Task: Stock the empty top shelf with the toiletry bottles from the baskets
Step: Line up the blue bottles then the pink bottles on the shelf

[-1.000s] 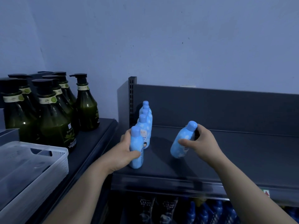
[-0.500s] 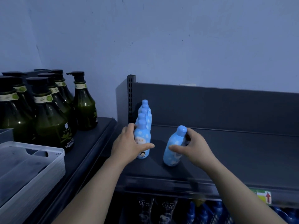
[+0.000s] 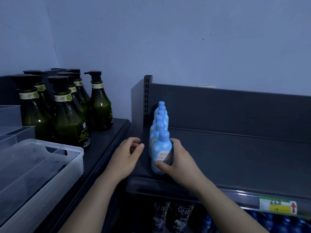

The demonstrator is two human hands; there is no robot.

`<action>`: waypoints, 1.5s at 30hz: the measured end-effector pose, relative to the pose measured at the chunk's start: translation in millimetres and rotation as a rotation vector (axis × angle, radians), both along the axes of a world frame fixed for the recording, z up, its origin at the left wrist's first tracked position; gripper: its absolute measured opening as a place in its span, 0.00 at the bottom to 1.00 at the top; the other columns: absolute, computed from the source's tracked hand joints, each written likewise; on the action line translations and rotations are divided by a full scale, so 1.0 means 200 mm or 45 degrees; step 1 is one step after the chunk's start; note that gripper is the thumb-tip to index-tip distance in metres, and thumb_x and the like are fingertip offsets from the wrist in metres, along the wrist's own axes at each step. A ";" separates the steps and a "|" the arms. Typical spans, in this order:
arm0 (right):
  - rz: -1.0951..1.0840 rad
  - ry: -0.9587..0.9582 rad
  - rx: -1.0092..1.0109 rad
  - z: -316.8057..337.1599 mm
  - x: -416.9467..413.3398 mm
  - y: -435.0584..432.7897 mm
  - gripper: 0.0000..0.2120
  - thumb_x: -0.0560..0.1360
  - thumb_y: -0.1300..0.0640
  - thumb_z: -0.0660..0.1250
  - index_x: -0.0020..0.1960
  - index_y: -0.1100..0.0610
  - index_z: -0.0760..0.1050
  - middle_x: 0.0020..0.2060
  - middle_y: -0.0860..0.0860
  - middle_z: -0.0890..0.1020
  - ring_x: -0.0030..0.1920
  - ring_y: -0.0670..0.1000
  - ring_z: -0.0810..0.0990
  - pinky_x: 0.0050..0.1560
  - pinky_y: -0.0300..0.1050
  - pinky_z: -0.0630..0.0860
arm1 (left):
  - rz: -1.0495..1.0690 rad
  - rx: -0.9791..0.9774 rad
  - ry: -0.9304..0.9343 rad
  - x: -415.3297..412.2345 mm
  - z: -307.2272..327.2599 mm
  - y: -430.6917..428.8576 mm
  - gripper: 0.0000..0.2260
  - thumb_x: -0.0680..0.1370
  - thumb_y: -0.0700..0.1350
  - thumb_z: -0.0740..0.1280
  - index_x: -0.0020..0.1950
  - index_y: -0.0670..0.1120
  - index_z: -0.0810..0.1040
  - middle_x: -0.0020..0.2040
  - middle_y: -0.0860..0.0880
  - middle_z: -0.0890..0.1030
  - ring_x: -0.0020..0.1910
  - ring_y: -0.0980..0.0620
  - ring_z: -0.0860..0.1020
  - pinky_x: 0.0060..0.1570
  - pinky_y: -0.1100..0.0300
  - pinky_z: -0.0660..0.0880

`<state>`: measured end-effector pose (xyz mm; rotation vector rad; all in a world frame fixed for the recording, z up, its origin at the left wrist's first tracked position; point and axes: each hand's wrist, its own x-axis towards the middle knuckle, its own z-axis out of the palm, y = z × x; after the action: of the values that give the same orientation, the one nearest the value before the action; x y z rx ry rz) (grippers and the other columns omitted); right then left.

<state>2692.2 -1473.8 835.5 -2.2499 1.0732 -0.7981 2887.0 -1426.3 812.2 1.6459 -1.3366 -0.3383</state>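
Several light blue bottles (image 3: 159,121) stand in a single row running back along the left end of the dark top shelf (image 3: 235,158). My right hand (image 3: 180,162) grips the front blue bottle (image 3: 161,153), which stands upright at the head of that row. Just left of the row, my left hand (image 3: 126,157) hovers with loosely curled fingers and holds nothing.
Several dark green pump bottles (image 3: 67,118) stand on the neighbouring shelf to the left. A clear plastic basket (image 3: 42,167) sits at the near left. Below the top shelf are dark CLEAR bottles (image 3: 171,214) and blue bottles (image 3: 277,222). A price tag (image 3: 277,205) is on the shelf edge.
My left hand let go of the bottle it had set into the row and drew back left. My right hand moved its bottle left, upright, to the front of the row.
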 end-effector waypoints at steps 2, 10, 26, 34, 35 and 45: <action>-0.058 -0.062 0.051 -0.02 0.03 0.02 0.31 0.66 0.45 0.75 0.61 0.46 0.61 0.47 0.43 0.78 0.45 0.44 0.78 0.46 0.43 0.78 | 0.022 -0.033 -0.021 -0.01 -0.01 0.01 0.11 0.79 0.50 0.64 0.61 0.51 0.75 0.54 0.53 0.78 0.52 0.62 0.75 0.49 0.71 0.69; -0.204 0.004 -0.017 -0.04 0.06 0.07 0.29 0.64 0.38 0.74 0.54 0.48 0.62 0.46 0.42 0.75 0.46 0.44 0.76 0.44 0.41 0.76 | 0.118 -0.083 -0.145 -0.09 -0.01 0.08 0.11 0.78 0.48 0.64 0.60 0.50 0.76 0.54 0.55 0.77 0.51 0.60 0.76 0.52 0.62 0.74; -0.353 0.330 -0.388 -0.08 -0.70 0.16 0.27 0.80 0.43 0.58 0.76 0.52 0.61 0.72 0.47 0.67 0.73 0.48 0.63 0.72 0.41 0.57 | -0.063 -0.159 -0.552 -0.71 0.07 0.24 0.19 0.76 0.59 0.54 0.55 0.52 0.77 0.50 0.59 0.78 0.50 0.58 0.77 0.48 0.57 0.76; -0.651 0.376 -0.367 -0.23 -1.49 0.34 0.21 0.77 0.50 0.65 0.69 0.55 0.71 0.64 0.48 0.77 0.66 0.51 0.74 0.67 0.47 0.68 | -0.457 -0.115 -0.598 -1.49 -0.07 0.10 0.13 0.80 0.54 0.58 0.60 0.51 0.76 0.53 0.57 0.77 0.54 0.56 0.75 0.50 0.58 0.74; -0.696 0.391 -0.337 -0.26 -1.61 0.37 0.21 0.77 0.50 0.65 0.69 0.54 0.72 0.63 0.48 0.78 0.65 0.51 0.74 0.66 0.47 0.69 | -0.517 -0.109 -0.598 -1.61 -0.10 0.10 0.13 0.80 0.54 0.58 0.60 0.51 0.76 0.53 0.57 0.77 0.54 0.55 0.74 0.50 0.57 0.74; -1.121 0.539 0.058 -0.65 -2.73 0.79 0.22 0.73 0.48 0.63 0.64 0.56 0.76 0.58 0.50 0.81 0.59 0.54 0.78 0.60 0.46 0.73 | -1.008 0.099 -0.602 -2.74 -0.49 0.12 0.11 0.80 0.53 0.60 0.59 0.51 0.75 0.53 0.54 0.77 0.54 0.52 0.75 0.50 0.55 0.73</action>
<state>2146.6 -1316.2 706.4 -1.8969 2.3253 -0.5883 2339.1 -1402.9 713.4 1.2239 -2.3469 -0.4772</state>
